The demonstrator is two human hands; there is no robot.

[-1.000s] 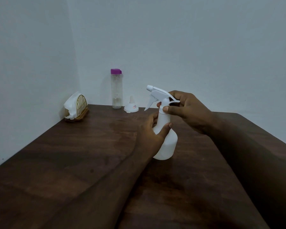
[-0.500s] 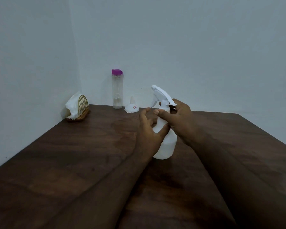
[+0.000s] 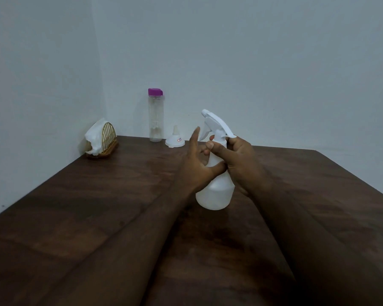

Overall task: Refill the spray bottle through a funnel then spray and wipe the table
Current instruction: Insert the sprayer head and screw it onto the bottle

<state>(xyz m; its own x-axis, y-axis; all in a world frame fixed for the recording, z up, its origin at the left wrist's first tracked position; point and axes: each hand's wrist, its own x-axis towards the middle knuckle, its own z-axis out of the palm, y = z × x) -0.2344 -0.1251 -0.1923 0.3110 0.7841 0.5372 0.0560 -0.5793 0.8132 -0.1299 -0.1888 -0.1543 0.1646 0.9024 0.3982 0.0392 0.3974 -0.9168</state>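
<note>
Dim, flat, bluish light with weak, soft shadows; no glare. The worktop (image 3: 97,206) reads very dark, its edges splayed by wide-angle distortion. Detail looks soft.

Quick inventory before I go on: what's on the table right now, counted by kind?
Bottles: 2 (white spray bottle, clear bottle with purple cap)
Funnels: 1 (white funnel, wide end down)
Napkin holders: 1 (wire napkin holder with white paper in it)
Total: 4
</note>
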